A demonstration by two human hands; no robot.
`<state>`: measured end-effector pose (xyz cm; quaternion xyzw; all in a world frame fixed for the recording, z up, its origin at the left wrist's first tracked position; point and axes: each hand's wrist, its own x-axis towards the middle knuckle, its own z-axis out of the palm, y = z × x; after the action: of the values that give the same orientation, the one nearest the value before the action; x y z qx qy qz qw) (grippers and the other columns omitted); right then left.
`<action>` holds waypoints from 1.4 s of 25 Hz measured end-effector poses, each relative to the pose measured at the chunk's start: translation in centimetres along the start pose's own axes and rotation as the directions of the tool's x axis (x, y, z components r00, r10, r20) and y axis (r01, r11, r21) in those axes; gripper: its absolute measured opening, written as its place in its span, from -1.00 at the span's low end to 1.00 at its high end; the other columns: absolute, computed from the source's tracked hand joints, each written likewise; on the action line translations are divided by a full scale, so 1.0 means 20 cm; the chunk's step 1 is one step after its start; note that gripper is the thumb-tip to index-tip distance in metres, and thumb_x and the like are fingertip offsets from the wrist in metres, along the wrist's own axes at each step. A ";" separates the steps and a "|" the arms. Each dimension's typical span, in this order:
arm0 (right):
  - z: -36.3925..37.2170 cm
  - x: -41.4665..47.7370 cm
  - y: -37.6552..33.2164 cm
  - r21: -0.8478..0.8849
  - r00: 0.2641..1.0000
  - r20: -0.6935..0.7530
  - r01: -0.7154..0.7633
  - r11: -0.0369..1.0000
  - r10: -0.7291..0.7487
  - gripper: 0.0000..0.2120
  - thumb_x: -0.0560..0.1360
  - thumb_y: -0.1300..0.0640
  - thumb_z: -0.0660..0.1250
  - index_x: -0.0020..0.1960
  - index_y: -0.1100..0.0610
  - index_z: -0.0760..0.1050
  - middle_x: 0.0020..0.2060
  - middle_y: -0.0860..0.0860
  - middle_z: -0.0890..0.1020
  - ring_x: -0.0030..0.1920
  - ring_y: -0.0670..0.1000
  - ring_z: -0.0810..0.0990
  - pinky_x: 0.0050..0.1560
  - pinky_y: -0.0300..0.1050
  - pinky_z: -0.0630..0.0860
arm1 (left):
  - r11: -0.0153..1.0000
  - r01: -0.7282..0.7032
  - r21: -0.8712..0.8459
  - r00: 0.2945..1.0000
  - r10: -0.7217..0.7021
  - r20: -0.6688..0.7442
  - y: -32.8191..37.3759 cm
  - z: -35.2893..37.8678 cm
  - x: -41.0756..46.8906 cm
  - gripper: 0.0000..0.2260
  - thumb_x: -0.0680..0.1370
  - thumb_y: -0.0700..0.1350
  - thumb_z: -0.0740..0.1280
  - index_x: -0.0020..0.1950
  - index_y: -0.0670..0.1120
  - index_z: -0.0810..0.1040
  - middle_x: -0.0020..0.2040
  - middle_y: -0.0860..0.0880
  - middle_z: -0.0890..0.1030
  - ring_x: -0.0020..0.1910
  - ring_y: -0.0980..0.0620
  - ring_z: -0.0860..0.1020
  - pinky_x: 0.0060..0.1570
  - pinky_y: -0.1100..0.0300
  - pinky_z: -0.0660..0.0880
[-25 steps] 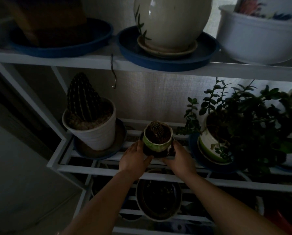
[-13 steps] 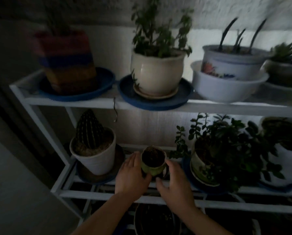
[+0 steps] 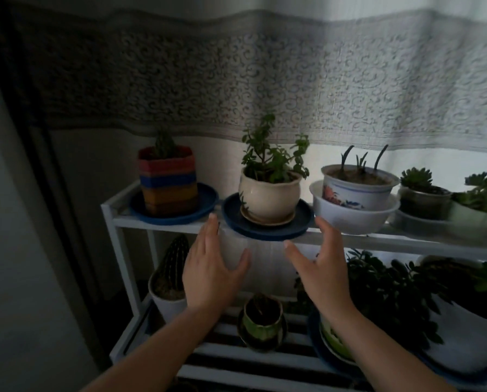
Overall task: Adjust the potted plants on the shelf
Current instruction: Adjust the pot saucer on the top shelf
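A white metal shelf (image 3: pixel 163 227) holds potted plants on two levels. On the top level a cream pot with a leafy plant (image 3: pixel 269 193) stands on a blue saucer (image 3: pixel 267 225). My left hand (image 3: pixel 208 271) and my right hand (image 3: pixel 321 268) are raised just below and in front of that saucer, both with fingers spread and holding nothing. Between my forearms, on the lower level, sits a small green pot with a cactus (image 3: pixel 262 321), untouched.
Top level: a striped pot (image 3: pixel 167 182) on a blue saucer at left, a painted pot in a white bowl (image 3: pixel 352 199) and succulents (image 3: pixel 423 190) at right. Lower level: a tall cactus in a white pot (image 3: pixel 167 281) at left, a bushy plant (image 3: pixel 389 292) at right. A patterned curtain (image 3: pixel 265 80) hangs behind.
Both hands let go of the small green pot and rose toward the top level. The view tilted up, showing the top-level plants and the curtain.
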<state>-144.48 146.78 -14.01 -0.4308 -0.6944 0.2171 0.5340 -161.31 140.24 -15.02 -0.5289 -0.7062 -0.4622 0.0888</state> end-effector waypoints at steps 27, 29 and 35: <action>0.14 0.12 0.09 -0.129 0.990 -0.123 -0.079 0.988 0.063 -0.37 0.35 -0.12 0.46 0.33 0.11 0.43 0.31 0.04 0.51 0.32 0.10 0.39 0.31 0.15 0.37 | 0.978 0.088 0.191 0.994 -0.074 -0.081 -0.02 0.20 0.16 -0.20 0.35 0.40 0.26 0.39 -0.13 0.39 0.32 -0.10 0.53 0.33 -0.06 0.45 0.20 -0.04 0.42; 0.16 0.12 0.09 -0.132 0.989 -0.121 -0.097 0.986 0.081 -0.37 0.35 -0.11 0.46 0.34 0.09 0.42 0.33 0.03 0.49 0.33 0.12 0.34 0.31 0.13 0.34 | 0.973 0.100 0.206 0.993 -0.085 -0.078 -0.03 0.20 0.17 -0.21 0.35 0.40 0.26 0.39 -0.12 0.39 0.31 -0.10 0.54 0.32 -0.08 0.46 0.19 -0.05 0.42; 0.20 0.13 0.07 -0.109 0.977 -0.165 -0.156 0.982 0.137 -0.38 0.32 -0.08 0.49 0.32 0.05 0.43 0.26 0.02 0.51 0.27 0.13 0.29 0.21 0.11 0.37 | 0.967 0.080 0.241 0.994 -0.059 -0.092 -0.05 0.20 0.20 -0.24 0.37 0.42 0.20 0.37 -0.09 0.42 0.30 -0.08 0.55 0.29 -0.09 0.47 0.15 -0.05 0.43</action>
<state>-147.94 150.39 -14.92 -0.5283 -0.6285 0.1788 0.5421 -162.43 145.86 -15.34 -0.4690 -0.7714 -0.3965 0.1664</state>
